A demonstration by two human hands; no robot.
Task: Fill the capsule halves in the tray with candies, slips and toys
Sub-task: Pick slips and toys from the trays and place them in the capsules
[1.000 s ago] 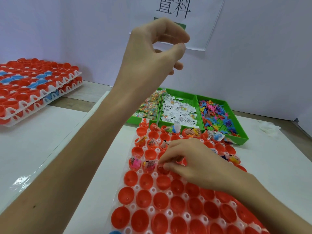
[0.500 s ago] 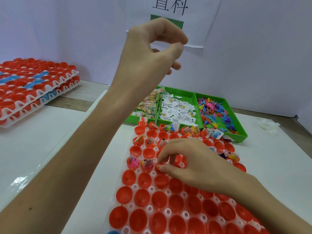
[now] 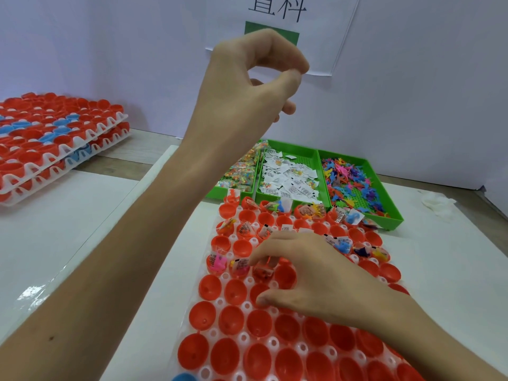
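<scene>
Now, the red plastic capsule halves (image 3: 236, 291) sit in the white holed tray (image 3: 243, 338); your right hand (image 3: 316, 276) curls its fingertips onto a clear candy packet (image 3: 261, 273) in one, thumb apart. Your raised left hand (image 3: 247, 86) presses thumb to forefinger; whether it pinches anything cannot be told.

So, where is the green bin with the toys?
In the head view, the toys bin is the rightmost of three green bins, beside the slips bin, just beyond the far right corner of the capsule tray.
</scene>
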